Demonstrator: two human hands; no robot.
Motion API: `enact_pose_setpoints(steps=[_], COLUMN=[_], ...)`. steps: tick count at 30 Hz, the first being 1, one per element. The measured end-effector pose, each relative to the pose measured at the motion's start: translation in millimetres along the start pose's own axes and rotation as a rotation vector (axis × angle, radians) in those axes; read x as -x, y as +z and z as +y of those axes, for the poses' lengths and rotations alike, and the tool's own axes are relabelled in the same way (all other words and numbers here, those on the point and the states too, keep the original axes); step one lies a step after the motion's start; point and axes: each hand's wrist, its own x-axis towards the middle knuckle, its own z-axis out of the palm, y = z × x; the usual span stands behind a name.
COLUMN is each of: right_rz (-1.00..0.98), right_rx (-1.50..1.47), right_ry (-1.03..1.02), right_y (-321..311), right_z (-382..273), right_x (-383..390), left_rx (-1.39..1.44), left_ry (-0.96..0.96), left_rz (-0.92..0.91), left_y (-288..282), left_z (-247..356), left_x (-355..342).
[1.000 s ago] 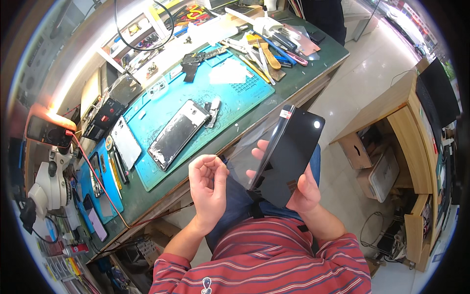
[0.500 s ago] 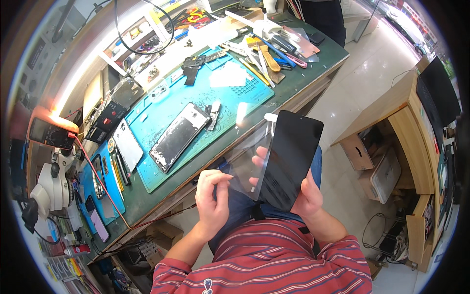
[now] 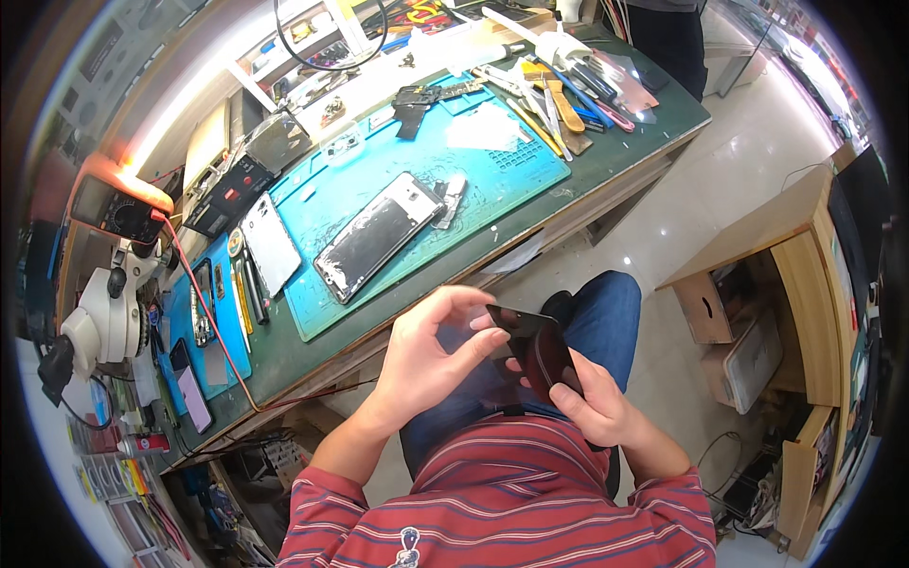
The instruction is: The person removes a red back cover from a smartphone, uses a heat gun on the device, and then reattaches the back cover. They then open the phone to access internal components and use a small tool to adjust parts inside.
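My right hand (image 3: 601, 407) grips a black phone screen panel (image 3: 535, 350) by its lower right part, thumb on the glossy face. The panel is tilted over my lap, with light streaks reflected on it. At its upper left corner my left hand (image 3: 431, 346) is closed, thumb and forefinger curled towards each other. A clear film (image 3: 466, 383) shows only faintly below those fingers, against my jeans; its edges are hard to make out. On the blue mat (image 3: 327, 317) lies an opened phone (image 3: 379, 237) with a worn dark surface, beside a small loose phone part (image 3: 451, 201).
The green workbench (image 3: 653, 133) carries tweezers, brushes and other tools (image 3: 559, 99) at the far right. A multimeter (image 3: 118, 208), a microscope (image 3: 104, 312) and a red cable (image 3: 206, 317) are at left. Wooden furniture (image 3: 795, 275) stands on the right; a person (image 3: 668, 43) stands behind the bench.
The black panel has tilted and dropped closer to my lap, looking shorter. My left hand has risen to its upper corner. The clear film, plainly spread before, is now barely visible. The view has shifted.
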Motion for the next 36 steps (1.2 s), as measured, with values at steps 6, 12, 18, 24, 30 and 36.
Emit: enact_pose_setpoints(steps=[6, 12, 18, 24, 30, 36], right_rz=[-0.021, 0.016, 0.026, -0.002, -0.028, -0.015], right_rx=[0.051, 0.019, -0.188, -0.418, -0.674, -0.779], right_ry=[-0.002, 0.011, 0.045, 0.082, 0.184, 0.216], right_y=[-4, -4, -2, -5, -12, -17], right_z=[0, 8, 9, 4, 5, 12], right_x=[0, 3, 5, 3, 5, 4], left_rx=[0.400, 0.503, 0.613, 0.613, 0.598, 0.574], left_ry=[-0.180, -0.278, -0.313, -0.334, -0.323, -0.283], left_rz=[-0.056, -0.072, -0.102, -0.135, -0.174, -0.187], left_y=[1, -1, -2, -4, -6, -7], left_z=[-13, -16, -17, -10, -9, -6], left_x=[4, 3, 2, 2, 4, 4])
